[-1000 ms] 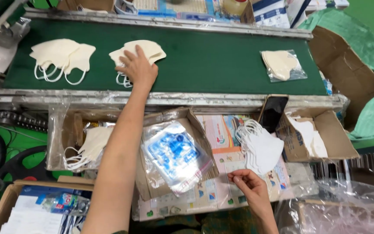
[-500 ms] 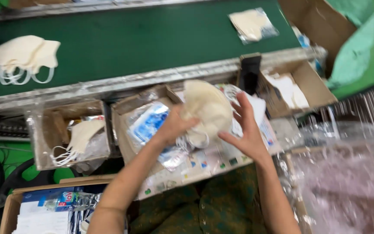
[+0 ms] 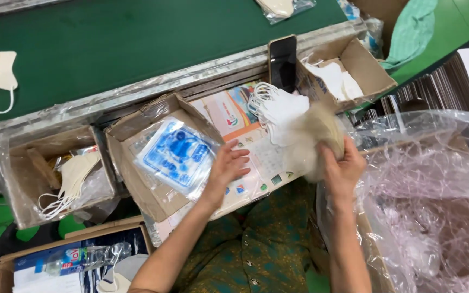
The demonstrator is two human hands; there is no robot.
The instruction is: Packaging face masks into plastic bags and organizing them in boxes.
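Gripping of a blurred cream mask [image 3: 321, 135] by the right hand [image 3: 340, 168], right of centre.
Left hand [image 3: 226, 168] is held open, touching the clear printed packets [image 3: 175, 154].

— How is the light here?
— Bright and even from overhead, with only soft shadows inside the brown cardboard box of blue-printed packets [image 3: 161, 157].
— Any glare or blur?
— Right of that box, the crumpled clear plastic sheet [image 3: 435, 179] glints white, and the cream mask [image 3: 316, 135] in the right hand [image 3: 343, 168] is motion-smeared.
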